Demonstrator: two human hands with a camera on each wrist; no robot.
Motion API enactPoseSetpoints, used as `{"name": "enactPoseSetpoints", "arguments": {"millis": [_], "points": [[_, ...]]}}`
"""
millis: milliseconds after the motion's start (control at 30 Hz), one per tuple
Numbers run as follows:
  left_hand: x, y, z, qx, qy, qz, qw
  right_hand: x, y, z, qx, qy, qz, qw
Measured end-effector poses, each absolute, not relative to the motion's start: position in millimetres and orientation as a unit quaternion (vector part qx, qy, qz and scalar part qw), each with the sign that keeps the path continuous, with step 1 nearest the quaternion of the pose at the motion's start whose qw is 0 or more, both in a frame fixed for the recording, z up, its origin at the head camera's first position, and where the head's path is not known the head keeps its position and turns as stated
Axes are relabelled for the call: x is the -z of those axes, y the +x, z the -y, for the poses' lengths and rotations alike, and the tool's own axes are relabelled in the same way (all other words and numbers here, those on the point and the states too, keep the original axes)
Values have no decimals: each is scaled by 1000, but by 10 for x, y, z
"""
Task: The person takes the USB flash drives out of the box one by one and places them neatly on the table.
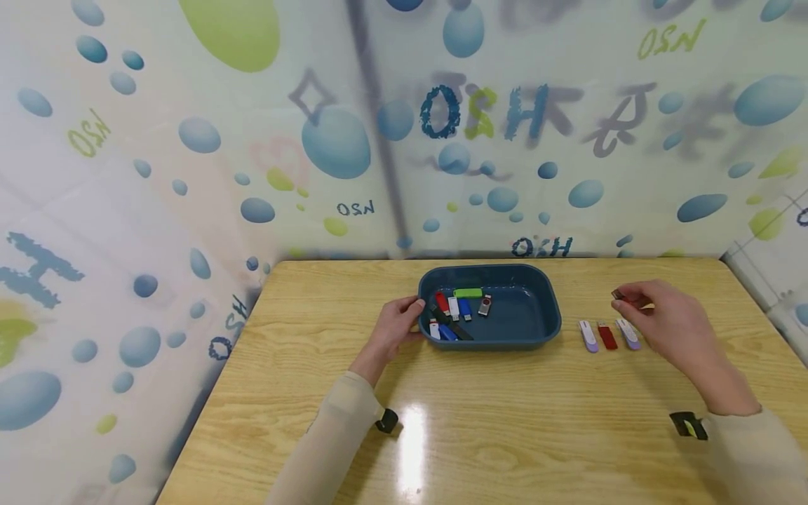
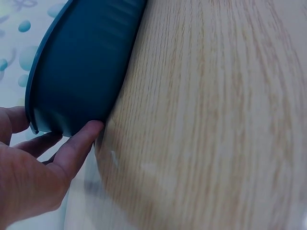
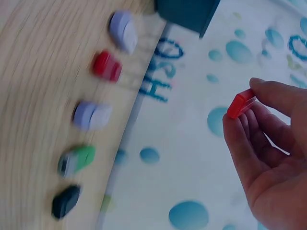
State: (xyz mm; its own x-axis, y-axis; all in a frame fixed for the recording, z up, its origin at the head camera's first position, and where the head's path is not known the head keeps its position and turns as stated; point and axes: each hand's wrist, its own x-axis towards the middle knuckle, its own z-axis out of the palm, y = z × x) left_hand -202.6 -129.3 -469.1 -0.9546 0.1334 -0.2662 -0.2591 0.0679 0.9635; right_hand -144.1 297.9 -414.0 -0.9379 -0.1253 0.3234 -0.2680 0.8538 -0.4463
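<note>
My left hand [image 1: 398, 324] grips the left end of a dark blue plastic bin [image 1: 536, 335], thumb at the rim and fingers against the outer wall. In the right wrist view, my right hand [image 3: 273, 148] pinches a red USB flash drive [image 3: 241, 103] between thumb and fingertips, above the table right of the bin. Below it a row of drives lies on the table: a white-and-purple drive [image 1: 588, 337], a red drive [image 1: 607, 335] and another white-and-purple drive [image 1: 628, 334]. The right wrist view also shows a green drive [image 3: 76, 160] and a black drive [image 3: 66, 201], which the right hand hides from the head view.
Several drives lie in the left half of the bin, among them a green one [image 1: 468, 293], a blue one [image 1: 465, 308] and a swivel one [image 1: 485, 305]. The wooden table [image 1: 505, 421] meets a patterned curtain [image 1: 391, 203] at its back edge.
</note>
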Motion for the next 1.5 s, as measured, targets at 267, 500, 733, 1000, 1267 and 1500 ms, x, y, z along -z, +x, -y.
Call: {"name": "enactPoseSetpoints", "arguments": {"millis": [267,500,733,1000,1267,1500], "points": [[4706,-2034,1297,-682,-41,-716,142,4196,-1416,-3330,-235,60,961,132],[4681,-2027,1296,-680,-44,-717,145,4270,-1415,-3545,-224,18,968,111],[4673,-2028,1292,-679,-45,-718,146,4346,-1432,-3703,-217,-6,972,85],[4670,-2018,1292,-680,-41,-717,145,4401,-1454,-3856,-208,-34,976,52],[4681,-2024,1283,-679,-41,-718,146,4504,-1447,-3985,-185,-50,981,41],[4676,-2015,1284,-678,-39,-719,146,4579,-1446,-4038,-179,-67,981,33]]}}
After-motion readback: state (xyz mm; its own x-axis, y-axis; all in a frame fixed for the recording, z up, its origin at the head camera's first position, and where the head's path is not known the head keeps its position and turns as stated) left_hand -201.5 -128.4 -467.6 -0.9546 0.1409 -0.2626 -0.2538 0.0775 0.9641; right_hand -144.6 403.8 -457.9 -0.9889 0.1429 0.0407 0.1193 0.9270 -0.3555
